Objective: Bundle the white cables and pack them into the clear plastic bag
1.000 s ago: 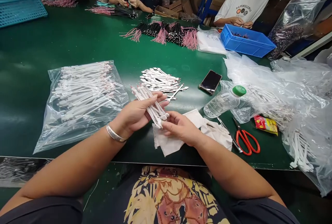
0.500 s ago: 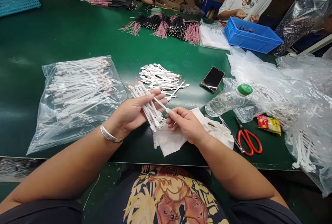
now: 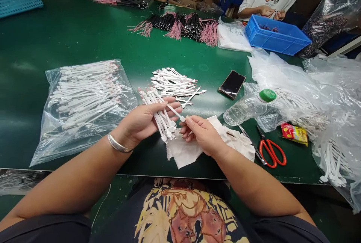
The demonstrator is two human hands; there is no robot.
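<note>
Across the palm of my left hand (image 3: 143, 121) lies a bunch of short white cables (image 3: 163, 121), with my thumb clamped over them. Their connector ends point toward me and bare reddish wire ends point away. My right hand (image 3: 201, 132) pinches the connector end of one white cable (image 3: 175, 111), which slants out from the left fingers. Just beyond my hands is a loose pile of similar cables (image 3: 172, 81). Under and beside my right hand lies a crumpled white cloth (image 3: 188, 154). To the left, a clear plastic bag (image 3: 84, 100) holds many more white cables.
At right are a phone (image 3: 232, 84), a clear bottle (image 3: 244, 108) with green cap, red-handled scissors (image 3: 272, 153), a small red-yellow packet (image 3: 295, 134) and plastic bags (image 3: 332, 89) of cables. Farther back are black-pink wire bundles (image 3: 180, 27), a blue bin (image 3: 278, 36) and two people's hands.
Both hands stay nearly in place, still on the bunch and the single cable. The view has shifted slightly. Across the table, the co-workers' hands have moved a little.
</note>
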